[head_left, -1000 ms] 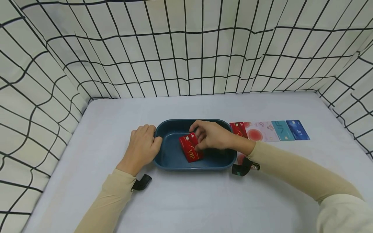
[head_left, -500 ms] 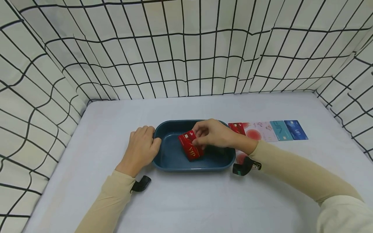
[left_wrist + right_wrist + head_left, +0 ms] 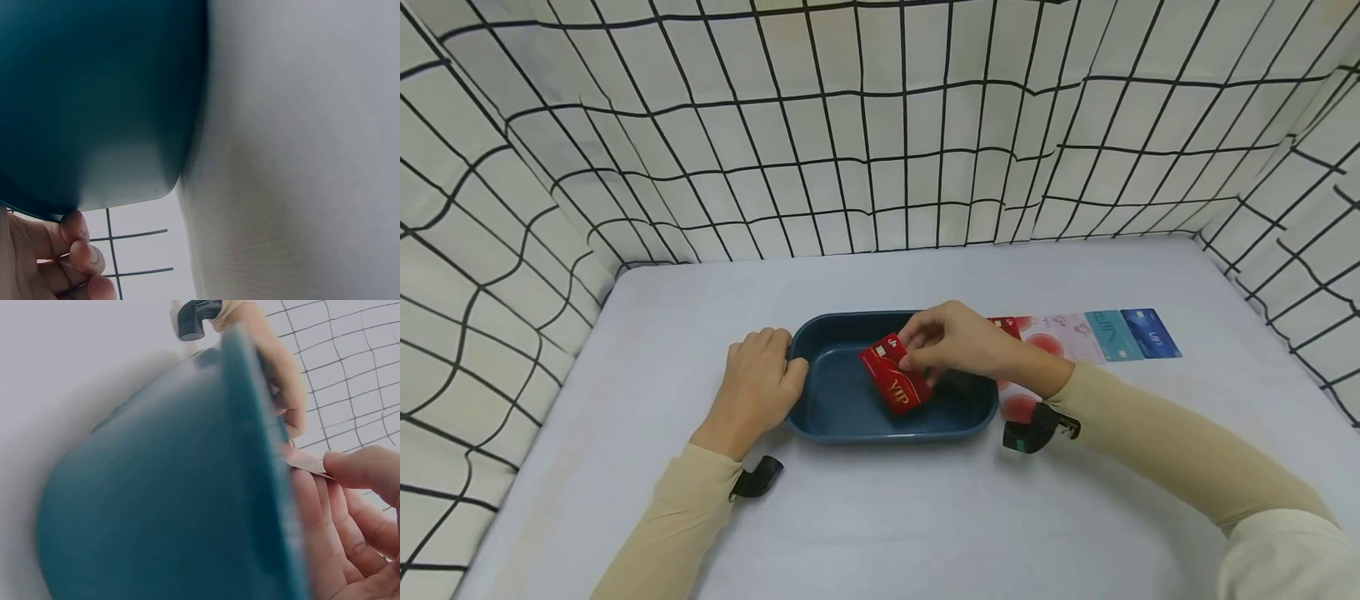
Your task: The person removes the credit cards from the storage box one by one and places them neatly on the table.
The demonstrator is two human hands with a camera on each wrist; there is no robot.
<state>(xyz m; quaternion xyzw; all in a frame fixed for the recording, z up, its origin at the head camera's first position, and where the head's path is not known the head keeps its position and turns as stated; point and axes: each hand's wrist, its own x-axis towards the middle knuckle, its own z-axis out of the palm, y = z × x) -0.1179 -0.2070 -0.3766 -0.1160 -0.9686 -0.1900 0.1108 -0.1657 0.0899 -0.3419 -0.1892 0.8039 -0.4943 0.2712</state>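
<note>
A red card with gold VIP lettering (image 3: 895, 385) is pinched between the thumb and fingers of my right hand (image 3: 955, 340), over the inside of a dark blue-green tray (image 3: 831, 400). In the right wrist view the card (image 3: 306, 464) shows edge-on just beyond the tray's rim, under the thumb. At the tray's left end my left hand (image 3: 762, 383) grips the rim. The left wrist view shows its curled fingers (image 3: 78, 256) at the rim, beneath the tray's wall (image 3: 94, 112).
Right of the tray lies a row of cards: a partly hidden red one (image 3: 1006, 326), pink ones (image 3: 1067, 332), a teal one (image 3: 1112, 335) and a blue one (image 3: 1152, 332). More pink-red cards (image 3: 1018, 407) lie under the right wrist. Black wire grid (image 3: 880, 158) stands around the white table (image 3: 880, 525).
My right thumb and fingers have closed onto the red VIP card, which has shifted slightly rightward within the tray. The left hand stays at the rim. The head view has drifted a little.
</note>
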